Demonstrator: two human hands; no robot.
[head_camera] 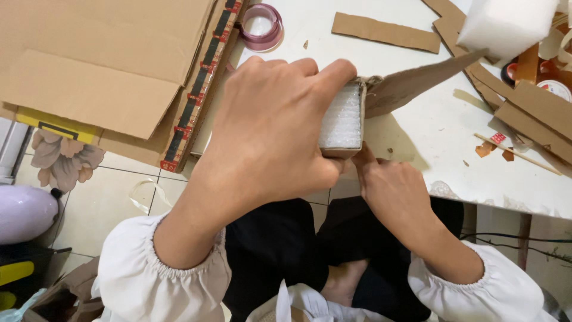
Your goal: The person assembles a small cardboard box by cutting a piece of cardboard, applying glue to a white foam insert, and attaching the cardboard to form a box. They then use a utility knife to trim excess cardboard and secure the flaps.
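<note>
My left hand wraps over a small cardboard box filled with white foam, fingers on its far end and thumb at its near end. My right hand reaches up from below and touches the box's near right corner. An open cardboard flap sticks out to the right of the box. The box is held above the edge of a white table.
Flattened cardboard boxes lie at the left. A roll of pink tape, cardboard strips, a white foam block and a thin wooden stick rest on the table. Tiled floor lies below.
</note>
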